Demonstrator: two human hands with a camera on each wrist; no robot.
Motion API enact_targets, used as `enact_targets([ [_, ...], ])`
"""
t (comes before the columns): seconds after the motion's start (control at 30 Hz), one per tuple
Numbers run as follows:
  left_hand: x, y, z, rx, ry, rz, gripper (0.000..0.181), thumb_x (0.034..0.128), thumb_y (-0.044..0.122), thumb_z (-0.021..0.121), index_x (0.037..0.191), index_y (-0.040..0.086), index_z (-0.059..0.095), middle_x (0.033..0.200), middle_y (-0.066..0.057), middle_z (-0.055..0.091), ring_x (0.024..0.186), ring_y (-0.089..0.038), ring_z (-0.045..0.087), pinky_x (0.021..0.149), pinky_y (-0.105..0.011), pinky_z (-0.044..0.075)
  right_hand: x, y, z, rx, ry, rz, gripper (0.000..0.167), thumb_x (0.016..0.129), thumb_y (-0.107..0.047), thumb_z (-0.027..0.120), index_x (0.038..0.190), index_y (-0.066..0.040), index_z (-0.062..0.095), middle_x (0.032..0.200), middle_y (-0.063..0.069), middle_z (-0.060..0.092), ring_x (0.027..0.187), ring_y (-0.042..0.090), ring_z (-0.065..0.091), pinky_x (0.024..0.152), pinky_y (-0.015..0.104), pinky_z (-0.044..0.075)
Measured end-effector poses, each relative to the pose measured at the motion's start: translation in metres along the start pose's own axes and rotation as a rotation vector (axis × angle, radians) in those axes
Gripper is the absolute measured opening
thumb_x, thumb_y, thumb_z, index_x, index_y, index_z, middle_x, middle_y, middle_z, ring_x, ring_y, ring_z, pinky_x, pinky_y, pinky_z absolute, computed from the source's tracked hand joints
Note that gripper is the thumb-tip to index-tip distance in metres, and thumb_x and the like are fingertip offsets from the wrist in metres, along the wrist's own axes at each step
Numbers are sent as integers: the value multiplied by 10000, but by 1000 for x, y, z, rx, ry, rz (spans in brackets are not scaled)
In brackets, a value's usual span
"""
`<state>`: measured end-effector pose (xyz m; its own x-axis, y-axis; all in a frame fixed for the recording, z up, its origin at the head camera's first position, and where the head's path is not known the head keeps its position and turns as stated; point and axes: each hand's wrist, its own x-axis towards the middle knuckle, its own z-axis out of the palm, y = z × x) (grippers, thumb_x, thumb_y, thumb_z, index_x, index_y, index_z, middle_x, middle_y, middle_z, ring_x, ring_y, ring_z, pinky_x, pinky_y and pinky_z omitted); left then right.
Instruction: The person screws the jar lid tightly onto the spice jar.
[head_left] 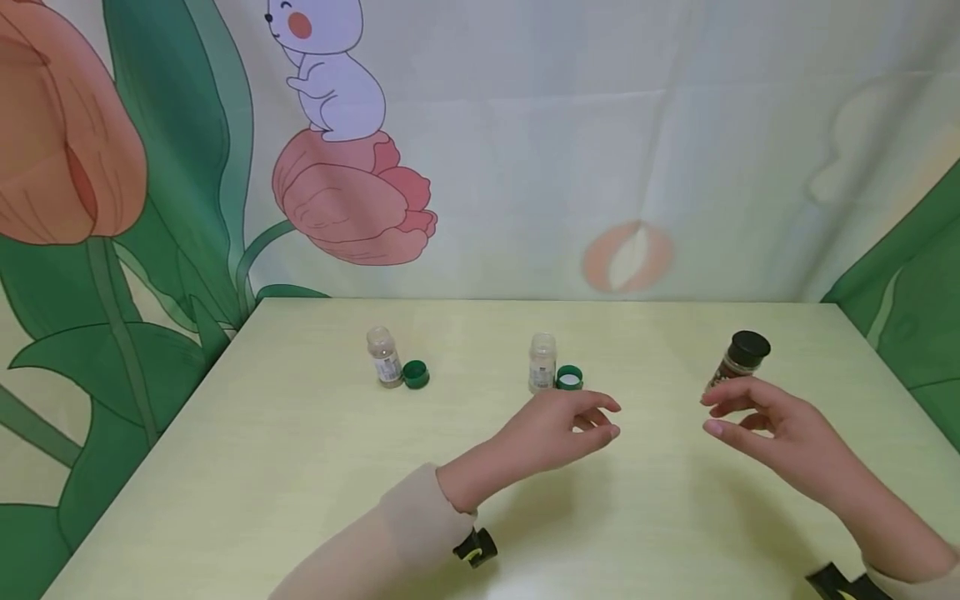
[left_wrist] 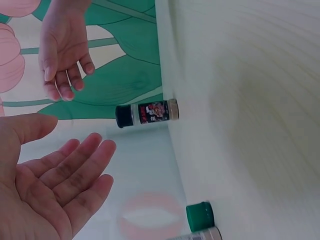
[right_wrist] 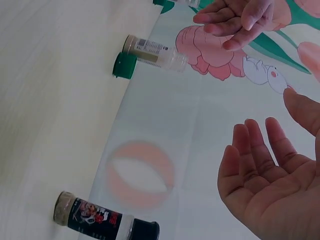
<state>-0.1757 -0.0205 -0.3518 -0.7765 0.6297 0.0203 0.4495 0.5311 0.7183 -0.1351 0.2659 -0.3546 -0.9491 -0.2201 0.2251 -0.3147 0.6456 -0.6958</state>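
My left hand (head_left: 558,429) hovers over the table with relaxed fingers and holds nothing. Just behind it stands a clear spice bottle (head_left: 542,363) without a cap, a green cap (head_left: 570,378) beside it. My right hand (head_left: 776,429), also holding nothing, is in the air in front of a black-capped spice bottle (head_left: 750,350), partly hiding it in the head view. That bottle's dark label (right_wrist: 95,218) shows in the right wrist view. Farther left, another uncapped clear spice bottle (head_left: 385,358) stands with its green cap (head_left: 416,374) at its right side.
The pale table (head_left: 225,483) meets a printed cloth backdrop (head_left: 510,167) along its far edge. Green printed leaves (head_left: 915,317) show on the cloth at the right. Dark straps (head_left: 476,547) sit at both wrists.
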Motion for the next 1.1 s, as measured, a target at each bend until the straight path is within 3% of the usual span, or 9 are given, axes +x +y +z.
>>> enact_targets([
  [0.23,-15,-16,-10,-27,48,-31,292,1014,192,624,1272,69,685,1152,-85,769,1064,-244,740,922,-295,570,6,-5,13,50,-7,-110,246,925,-49,734,1156,-103,665,1085,-320,598,955,-101,597,785,140,516],
  [0.37,-21,-26,-14,-39,85,-66,294,1010,173,627,1274,54,678,1115,-97,778,1051,-253,742,887,-295,567,11,-10,20,66,-19,-149,275,907,-34,748,1163,-94,669,1096,-320,601,988,-113,586,792,149,517],
  [0.63,-26,-47,-25,22,183,-103,367,998,177,657,1336,34,643,1201,-113,760,1106,-266,733,984,-424,561,25,-28,30,20,-93,-106,308,915,-134,769,1202,-94,665,1187,43,696,995,-63,610,828,210,546],
  [0.83,-23,-62,-36,61,251,-135,435,966,198,707,1359,29,626,1295,-144,721,1172,-297,705,1020,-449,549,35,-34,35,1,-127,-94,313,936,-201,757,1218,-110,659,1212,66,706,1028,102,669,852,237,545],
  [1.1,-15,-75,-47,15,268,-159,614,936,182,752,1484,67,501,1409,-174,643,1263,-346,654,1060,-481,528,51,-33,47,34,-182,-85,371,935,-212,759,1266,-102,633,1262,86,689,1098,251,683,854,235,546],
])
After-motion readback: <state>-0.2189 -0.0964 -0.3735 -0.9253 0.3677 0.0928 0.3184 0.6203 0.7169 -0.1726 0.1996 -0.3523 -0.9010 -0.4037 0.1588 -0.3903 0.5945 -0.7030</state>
